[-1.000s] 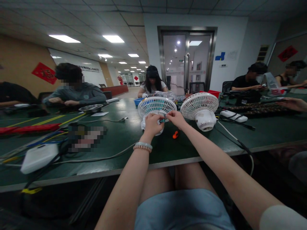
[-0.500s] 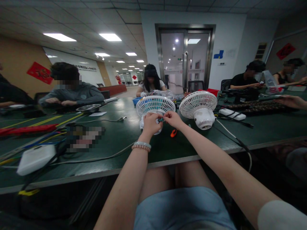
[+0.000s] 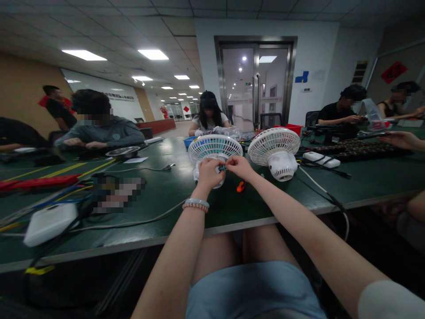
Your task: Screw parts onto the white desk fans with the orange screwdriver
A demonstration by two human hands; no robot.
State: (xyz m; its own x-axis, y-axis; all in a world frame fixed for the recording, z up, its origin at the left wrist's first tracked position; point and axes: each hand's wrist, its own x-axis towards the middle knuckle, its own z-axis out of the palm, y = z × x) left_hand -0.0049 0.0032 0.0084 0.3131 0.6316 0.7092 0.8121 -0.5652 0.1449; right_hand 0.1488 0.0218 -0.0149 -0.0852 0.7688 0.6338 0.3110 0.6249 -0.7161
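Head view: both hands [image 3: 223, 170] pinch a small teal part [image 3: 221, 168] against the white fan [image 3: 214, 149]; no legible writing.

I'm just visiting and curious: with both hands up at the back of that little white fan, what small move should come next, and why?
Probably a short twist of the small teal tool pinched in the right hand, while the left hand steadies the fan. The tool's tip sits at the motor housing behind the grille, so turning it in place seems likeliest. A second fan stands untouched beside.
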